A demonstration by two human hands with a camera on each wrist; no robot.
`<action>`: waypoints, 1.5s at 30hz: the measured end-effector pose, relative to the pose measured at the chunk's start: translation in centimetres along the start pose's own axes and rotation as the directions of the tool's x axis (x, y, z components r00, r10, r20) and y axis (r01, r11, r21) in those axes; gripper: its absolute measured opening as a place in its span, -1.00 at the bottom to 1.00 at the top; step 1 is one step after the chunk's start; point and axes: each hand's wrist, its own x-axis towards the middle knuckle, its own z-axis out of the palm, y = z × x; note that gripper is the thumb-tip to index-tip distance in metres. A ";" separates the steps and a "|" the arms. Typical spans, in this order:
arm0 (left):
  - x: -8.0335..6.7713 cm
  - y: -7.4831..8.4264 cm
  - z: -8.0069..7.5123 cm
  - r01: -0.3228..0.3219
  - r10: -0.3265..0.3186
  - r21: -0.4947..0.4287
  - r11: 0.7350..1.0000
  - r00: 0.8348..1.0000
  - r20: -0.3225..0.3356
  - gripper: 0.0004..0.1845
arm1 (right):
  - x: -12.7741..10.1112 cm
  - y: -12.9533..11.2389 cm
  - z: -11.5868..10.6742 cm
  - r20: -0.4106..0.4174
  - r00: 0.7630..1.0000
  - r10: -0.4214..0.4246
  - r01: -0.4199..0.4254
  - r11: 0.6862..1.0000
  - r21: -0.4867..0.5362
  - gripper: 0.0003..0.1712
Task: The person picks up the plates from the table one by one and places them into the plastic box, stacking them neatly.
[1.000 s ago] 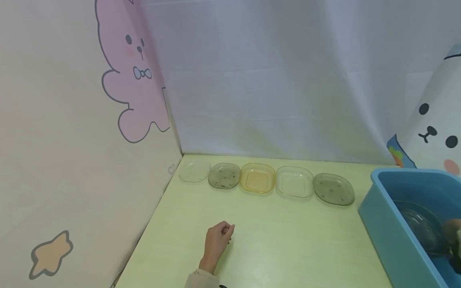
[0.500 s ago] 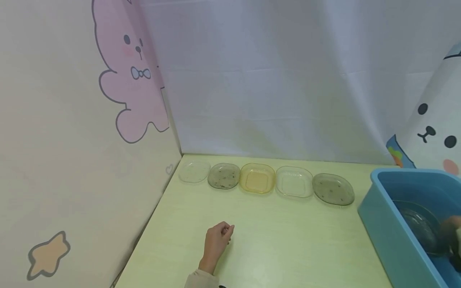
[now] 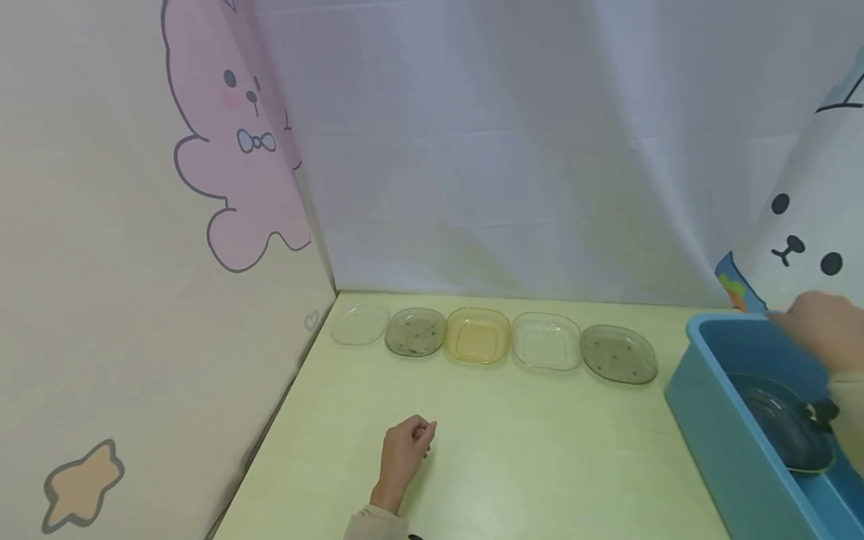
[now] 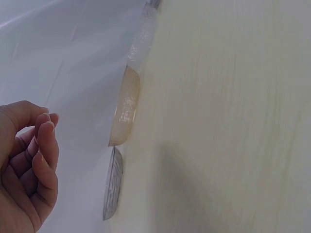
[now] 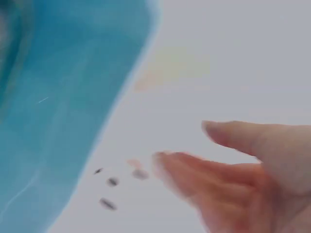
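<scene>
My left hand (image 3: 420,435) rests on the pale green table (image 3: 526,465) in front of the row of plates, its fingers loosely curled round nothing; the left wrist view shows the same curled fingers (image 4: 44,145) holding nothing. My right hand (image 3: 786,319) hovers over the far rim of the blue basin (image 3: 702,390). In the right wrist view, which is blurred, this right hand (image 5: 187,145) has its fingers stretched out and holds nothing, beside the basin wall (image 5: 73,97). A dark transparent plate (image 3: 783,420) lies tilted inside the basin.
Along the table's back edge stand a clear plate (image 3: 361,325), a speckled grey plate (image 3: 415,331), an amber plate (image 3: 478,335), another clear plate (image 3: 545,341) and a second speckled grey plate (image 3: 619,354). Curtains close the left side and the back.
My right hand has risen out of the basin, off the dark plate, to above the basin's far rim. My left hand has not moved. The view has shifted slightly.
</scene>
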 end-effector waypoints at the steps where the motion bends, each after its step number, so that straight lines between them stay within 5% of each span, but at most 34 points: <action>1: 0.0 0.0 0.0 0.004 -0.004 0.001 1.000 1.000 0.001 -0.80 | -1.5 -2.7 -2.0 -0.023 1.000 0.001 -0.001 1.000 0.022 -0.54; 3: 0.0 0.0 0.1 0.004 -0.004 0.005 1.000 1.000 -0.002 -0.80 | -3.4 -6.9 -4.5 -0.140 0.990 -0.035 0.049 0.994 0.099 -0.51; 5: 0.0 0.1 0.1 0.006 -0.006 0.007 1.000 1.000 -0.004 -0.80 | -3.9 -9.7 -5.2 -0.354 0.932 -0.071 0.144 0.972 0.185 -0.52; 7: 0.0 0.1 0.1 0.007 -0.007 0.007 1.000 1.000 -0.006 -0.79 | -4.6 -12.4 -5.5 -0.569 0.817 -0.096 0.297 0.916 0.271 -0.55; 9: 0.0 0.1 0.2 0.001 -0.001 0.005 1.000 1.000 -0.010 -0.79 | -5.4 -14.9 -5.7 -0.743 0.663 -0.092 0.448 0.844 0.295 -0.61; 12: 0.2 0.1 0.3 -0.005 0.005 0.000 1.000 1.000 -0.011 -0.78 | -6.4 -18.2 -5.6 -0.860 0.511 -0.022 0.614 0.709 0.347 -0.67; 16: 0.6 0.3 0.2 -0.018 0.018 -0.005 1.000 1.000 -0.011 -0.79 | -7.4 -21.3 -4.3 -0.919 0.393 0.032 0.775 0.527 0.349 -0.70; 19: 1.0 0.4 0.0 -0.016 0.015 -0.007 1.000 1.000 -0.017 -0.80 | -7.8 -22.9 -2.2 -0.946 0.319 -0.054 0.827 0.504 0.250 -0.65; 25: 1.3 0.5 -0.4 0.006 -0.005 0.006 1.000 1.000 -0.019 -0.81 | -8.9 -24.3 4.6 -0.886 0.236 -0.399 0.839 0.544 -0.022 -0.54; 29: 1.4 0.4 -0.5 -0.001 0.001 0.024 1.000 1.000 -0.014 -0.82 | -10.1 -24.3 9.5 -0.776 0.174 -0.606 0.836 0.508 -0.210 -0.49; 31: 1.4 0.4 -0.5 -0.007 0.008 0.030 1.000 1.000 -0.014 -0.82 | -10.7 -24.2 11.5 -0.731 0.175 -0.659 0.844 0.483 -0.233 -0.47; 33: 1.5 0.4 -0.4 -0.010 0.010 0.034 0.999 1.000 -0.011 -0.82 | -11.2 -23.9 12.9 -0.699 0.203 -0.686 0.852 0.476 -0.219 -0.44; 37: 1.7 0.4 -0.3 -0.013 0.013 0.048 0.999 1.000 0.001 -0.82 | -12.0 -23.3 14.7 -0.676 0.257 -0.690 0.849 0.496 -0.184 -0.42; 45: 2.5 0.2 -0.1 -0.063 0.059 0.105 0.992 0.998 0.039 -0.82 | -12.9 -22.4 16.5 -0.687 0.279 -0.671 0.854 0.501 -0.142 -0.44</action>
